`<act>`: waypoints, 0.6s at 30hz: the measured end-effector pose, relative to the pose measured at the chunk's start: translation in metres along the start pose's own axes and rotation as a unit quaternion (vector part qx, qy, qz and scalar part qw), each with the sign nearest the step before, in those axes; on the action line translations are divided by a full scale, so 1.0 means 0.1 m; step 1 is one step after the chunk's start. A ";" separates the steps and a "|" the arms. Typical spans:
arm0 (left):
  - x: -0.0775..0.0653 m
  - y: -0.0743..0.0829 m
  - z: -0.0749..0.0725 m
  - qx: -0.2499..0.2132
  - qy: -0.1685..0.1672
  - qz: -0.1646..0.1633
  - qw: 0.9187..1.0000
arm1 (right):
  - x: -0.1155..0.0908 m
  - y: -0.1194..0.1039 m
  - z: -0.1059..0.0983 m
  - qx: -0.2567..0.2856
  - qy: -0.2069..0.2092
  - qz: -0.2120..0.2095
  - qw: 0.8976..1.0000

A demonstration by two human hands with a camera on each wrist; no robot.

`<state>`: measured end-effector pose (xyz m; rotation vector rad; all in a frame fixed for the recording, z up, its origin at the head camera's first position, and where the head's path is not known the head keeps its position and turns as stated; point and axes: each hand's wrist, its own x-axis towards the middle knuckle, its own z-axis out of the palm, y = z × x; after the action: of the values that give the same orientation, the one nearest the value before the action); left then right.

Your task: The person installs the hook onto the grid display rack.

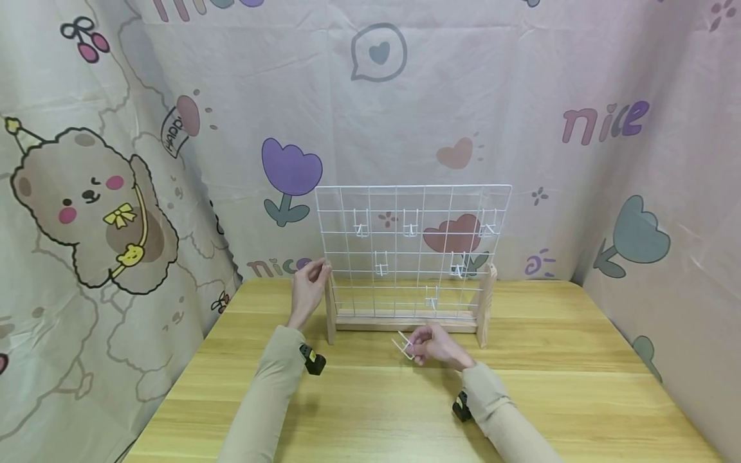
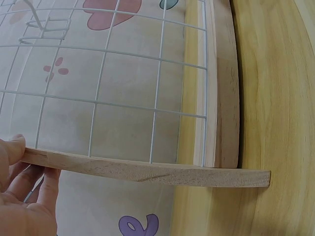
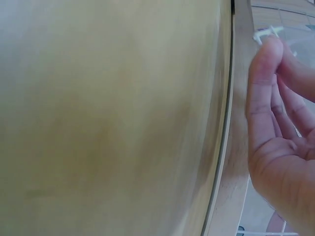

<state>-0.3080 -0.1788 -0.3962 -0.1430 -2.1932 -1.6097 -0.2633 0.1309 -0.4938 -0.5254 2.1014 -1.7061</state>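
Observation:
A white wire grid panel stands upright in a wooden stand on the table. My left hand pinches the top of the stand's left post, thumb on one side and fingers on the other. In front of the stand's base bar, my right hand holds a white wire hook between thumb and fingertips, its prongs pointing left. In the right wrist view only a small end of that hook shows beyond the fingertips. Several similar hooks hang on the grid at different heights.
The wood-grain table extends in front of the stand and to both sides. Behind it hangs a printed curtain with flowers, hearts and a bear. The stand's right post rises near my right hand.

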 end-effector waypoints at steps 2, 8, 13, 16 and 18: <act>0.00 0.00 0.00 0.000 0.002 0.001 1.000 | 0.02 -0.01 0.02 0.015 0.007 -0.001 1.000; 0.01 0.00 0.00 -0.010 -0.002 0.001 1.000 | 0.08 -0.06 0.08 0.025 0.036 -0.002 0.999; 0.00 -0.01 -0.01 -0.006 -0.005 0.002 1.000 | 0.13 -0.10 0.14 0.022 0.066 -0.002 0.998; 0.00 -0.01 0.00 -0.002 -0.003 0.002 1.000 | 0.15 -0.12 0.17 0.030 0.077 -0.001 0.997; 0.00 -0.01 0.00 0.002 -0.001 0.004 1.000 | 0.17 -0.13 0.19 0.032 0.086 -0.004 0.996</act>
<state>-0.3084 -0.1790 -0.3967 -0.1509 -2.1939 -1.6027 -0.2675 0.1043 -0.4854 -0.3815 2.1553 -1.8763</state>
